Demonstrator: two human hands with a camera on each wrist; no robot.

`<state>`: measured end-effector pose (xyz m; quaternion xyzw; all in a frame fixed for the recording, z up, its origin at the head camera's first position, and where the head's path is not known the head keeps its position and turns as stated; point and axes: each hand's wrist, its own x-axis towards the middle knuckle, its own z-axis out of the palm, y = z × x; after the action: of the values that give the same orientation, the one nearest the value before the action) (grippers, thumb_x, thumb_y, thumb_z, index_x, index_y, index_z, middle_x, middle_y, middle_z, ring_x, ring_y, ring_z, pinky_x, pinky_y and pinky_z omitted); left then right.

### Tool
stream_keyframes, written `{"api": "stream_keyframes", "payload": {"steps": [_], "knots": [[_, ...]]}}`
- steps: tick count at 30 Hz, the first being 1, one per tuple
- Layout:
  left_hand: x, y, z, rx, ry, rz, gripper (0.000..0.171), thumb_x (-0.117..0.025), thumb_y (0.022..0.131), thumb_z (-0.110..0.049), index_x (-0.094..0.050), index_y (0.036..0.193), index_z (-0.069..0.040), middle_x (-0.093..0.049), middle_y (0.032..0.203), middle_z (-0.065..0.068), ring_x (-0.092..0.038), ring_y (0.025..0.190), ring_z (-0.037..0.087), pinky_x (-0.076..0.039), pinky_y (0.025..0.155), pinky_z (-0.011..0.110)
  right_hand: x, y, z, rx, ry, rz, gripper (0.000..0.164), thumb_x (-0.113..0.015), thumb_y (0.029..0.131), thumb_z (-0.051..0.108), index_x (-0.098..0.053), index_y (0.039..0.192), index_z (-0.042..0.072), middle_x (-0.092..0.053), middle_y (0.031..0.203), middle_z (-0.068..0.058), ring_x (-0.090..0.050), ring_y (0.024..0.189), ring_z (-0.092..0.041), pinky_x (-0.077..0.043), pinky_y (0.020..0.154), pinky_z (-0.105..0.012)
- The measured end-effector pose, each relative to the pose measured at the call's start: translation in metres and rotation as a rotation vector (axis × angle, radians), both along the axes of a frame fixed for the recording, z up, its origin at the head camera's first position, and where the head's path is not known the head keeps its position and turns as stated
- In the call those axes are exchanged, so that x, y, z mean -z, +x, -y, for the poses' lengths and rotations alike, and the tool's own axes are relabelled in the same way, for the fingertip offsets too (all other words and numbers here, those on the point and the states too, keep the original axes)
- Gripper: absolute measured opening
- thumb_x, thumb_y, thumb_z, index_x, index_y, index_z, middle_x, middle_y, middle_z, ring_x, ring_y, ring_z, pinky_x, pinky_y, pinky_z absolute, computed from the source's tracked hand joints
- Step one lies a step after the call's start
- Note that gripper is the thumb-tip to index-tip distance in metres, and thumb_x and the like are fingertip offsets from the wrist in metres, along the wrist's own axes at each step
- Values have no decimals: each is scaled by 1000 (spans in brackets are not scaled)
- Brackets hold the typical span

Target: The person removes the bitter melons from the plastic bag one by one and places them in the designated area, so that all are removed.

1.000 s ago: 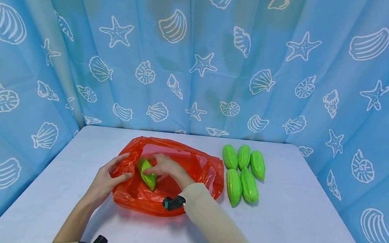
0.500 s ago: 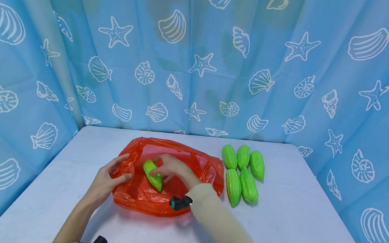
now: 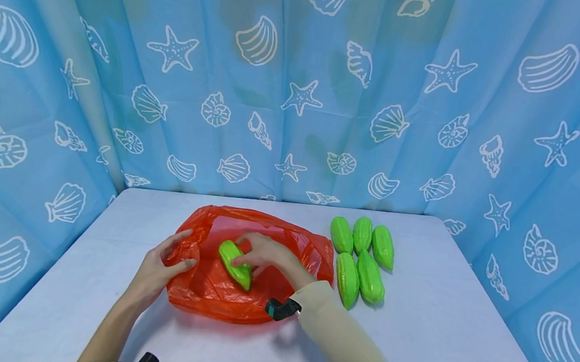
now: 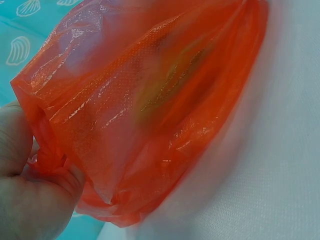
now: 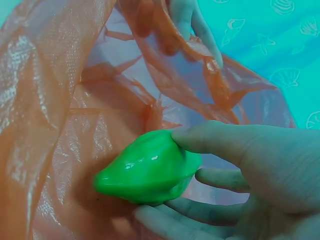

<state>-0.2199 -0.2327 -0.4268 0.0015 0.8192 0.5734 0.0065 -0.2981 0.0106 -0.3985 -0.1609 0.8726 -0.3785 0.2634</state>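
Note:
A red plastic bag (image 3: 218, 307) lies on the table with its mouth spread wide. At the bag's left edge my left hand (image 3: 157, 270) grips the gathered rim between thumb and fingers. My right hand (image 3: 269, 254) reaches into the mouth and holds a glossy green star fruit (image 3: 234, 264), with ridged sides and a pointed end. The right wrist view shows thumb and fingers around that star fruit (image 5: 147, 170), its tip directed away from the palm. Through the red film (image 4: 120, 165) in the left wrist view, the fruit is only a dim green shape.
Several more green star fruits (image 3: 370, 276) lie close together just right of the bag, in two rows. The table (image 3: 462, 331) has a white cover. A blue curtain (image 3: 295, 119) with shell and starfish prints hangs behind and at both sides.
My right hand has shifted to the right inside the bag's mouth, bringing the star fruit away from the left side. The left hand stays at the rim.

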Motion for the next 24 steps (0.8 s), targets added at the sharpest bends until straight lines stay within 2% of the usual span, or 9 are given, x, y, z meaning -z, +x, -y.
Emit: {"api": "stream_keyframes", "payload": {"steps": [8,17,24], "knots": [[0,0,0,4,11,0,78,-74,87,-28,-33,153,-28,-35,157,9,-46,135,34,-58,89,36,-13,9,-13,-23,-25,-26,60,-77,84,31,-51,136,15,-54,132,-10,-65,86,-19,-62,74,-37],[0,0,0,-2,-2,-8,77,-74,87,-27,-33,153,-27,-35,157,10,-45,135,34,-58,90,37,-26,20,-32,-43,-39,-99,61,-78,84,30,-51,137,16,-61,119,-9,-62,97,-20,-62,74,-37],[0,1,0,0,6,-13,78,-74,87,-28,-33,153,-27,-35,157,10,-46,134,34,-58,89,36,-33,26,-43,-55,-27,-139,62,-78,83,31,-51,137,19,-60,120,-7,-60,98,-19,-61,72,-34]]}}
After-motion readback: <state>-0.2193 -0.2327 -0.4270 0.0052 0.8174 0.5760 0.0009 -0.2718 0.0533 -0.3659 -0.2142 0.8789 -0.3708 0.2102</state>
